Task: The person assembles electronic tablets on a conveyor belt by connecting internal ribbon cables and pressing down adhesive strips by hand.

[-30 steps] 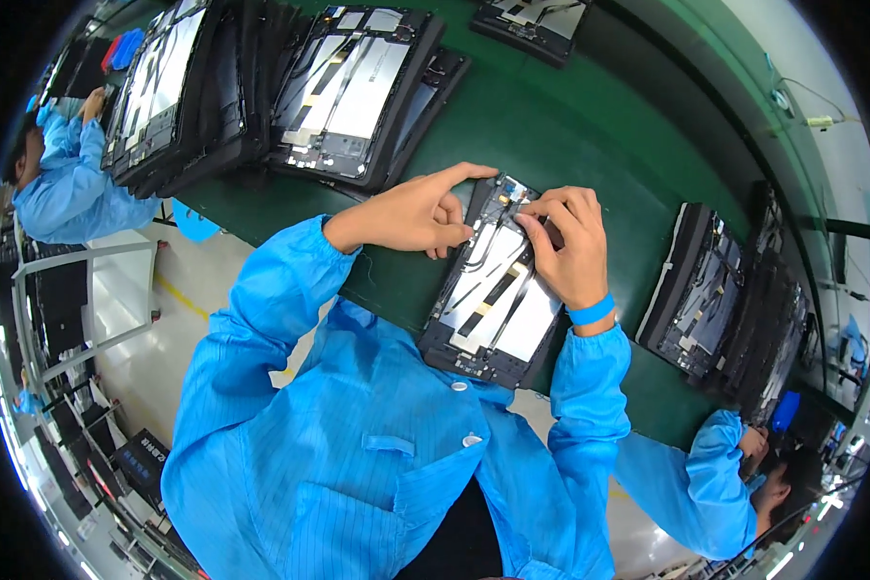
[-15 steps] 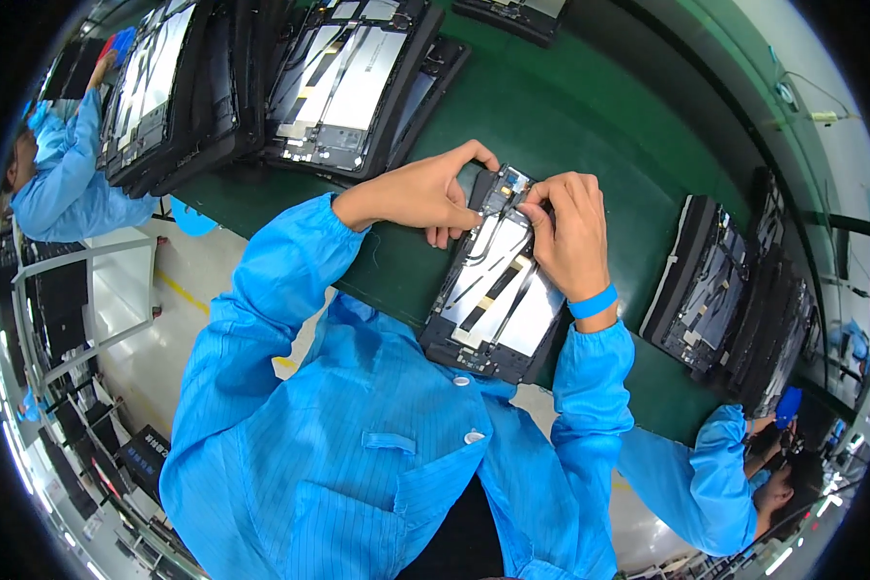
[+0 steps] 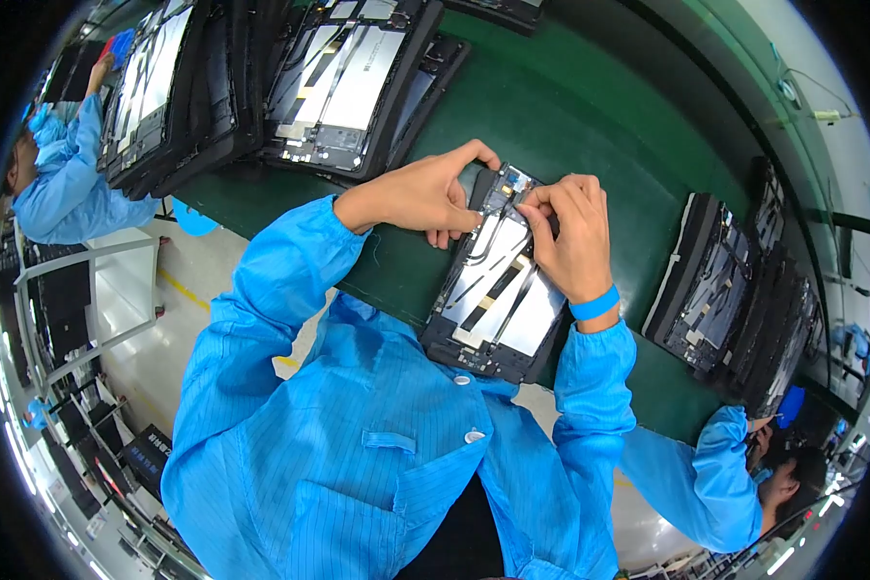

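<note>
In front of me an opened tablet (image 3: 522,314) lies tilted at the near edge of the green table (image 3: 570,106). Its back is off, showing silver battery cells, black cables and a small circuit board at the far end. My left hand (image 3: 418,199) holds the tablet's far left corner, with the thumb on its left edge and the index finger at the top. Over the board end, my right hand (image 3: 575,237) has thumb and fingertips pinched together. Whatever small part lies between them is hidden. A blue band (image 3: 594,304) circles my right wrist.
Stacked opened tablets (image 3: 353,82) stand at the far left, beside more leaning tablets (image 3: 159,97). Another stack (image 3: 706,280) is on the right. One device (image 3: 517,12) shows at the far edge. Co-workers in blue sit at left (image 3: 63,193) and lower right (image 3: 706,483).
My hands and the tablet are almost still. The device at the far edge has slid farther away, mostly out of view. The co-worker at lower right has shifted their hands slightly.
</note>
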Motion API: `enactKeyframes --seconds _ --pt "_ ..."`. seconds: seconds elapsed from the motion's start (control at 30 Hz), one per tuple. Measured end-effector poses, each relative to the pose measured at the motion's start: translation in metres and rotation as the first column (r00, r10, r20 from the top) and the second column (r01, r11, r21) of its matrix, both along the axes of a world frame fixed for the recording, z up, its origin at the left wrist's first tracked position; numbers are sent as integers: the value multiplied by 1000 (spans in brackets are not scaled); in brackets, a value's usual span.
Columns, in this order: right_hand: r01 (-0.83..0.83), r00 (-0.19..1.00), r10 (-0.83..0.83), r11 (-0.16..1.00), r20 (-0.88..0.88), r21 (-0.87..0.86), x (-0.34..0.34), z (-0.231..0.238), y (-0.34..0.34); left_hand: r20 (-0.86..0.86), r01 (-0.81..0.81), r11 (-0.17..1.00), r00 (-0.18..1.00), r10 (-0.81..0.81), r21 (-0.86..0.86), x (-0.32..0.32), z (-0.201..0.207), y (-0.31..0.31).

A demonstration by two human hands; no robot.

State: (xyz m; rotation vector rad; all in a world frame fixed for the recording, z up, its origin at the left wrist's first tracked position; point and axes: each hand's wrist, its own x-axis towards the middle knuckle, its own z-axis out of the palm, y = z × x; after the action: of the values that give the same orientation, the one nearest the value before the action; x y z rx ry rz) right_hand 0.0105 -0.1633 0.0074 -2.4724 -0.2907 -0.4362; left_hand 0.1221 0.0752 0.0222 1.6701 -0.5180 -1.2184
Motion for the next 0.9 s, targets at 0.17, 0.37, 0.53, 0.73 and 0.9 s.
enactKeyframes --seconds 0.17,0.37,0.53,0.73,0.9 --pt "-22 999 24 996 -23 90 -3 0 -4 44 1 1000 999 -2 21 -3 4 -2" --pt "-14 975 65 973 -213 231 -1 10 -8 89 -12 999 996 8 46 -3 5 -4" --pt "84 971 -20 961 -237 263 1 10 -1 91 -21 997 996 15 68 -3 5 -6" --pt "110 969 -42 956 -243 272 3 11 0 118 -77 997 990 78 -13 -12 1 -3" --pt "126 957 -43 953 -288 277 5 11 -1 804 -116 975 551 224 -191 -44 -11 -2"
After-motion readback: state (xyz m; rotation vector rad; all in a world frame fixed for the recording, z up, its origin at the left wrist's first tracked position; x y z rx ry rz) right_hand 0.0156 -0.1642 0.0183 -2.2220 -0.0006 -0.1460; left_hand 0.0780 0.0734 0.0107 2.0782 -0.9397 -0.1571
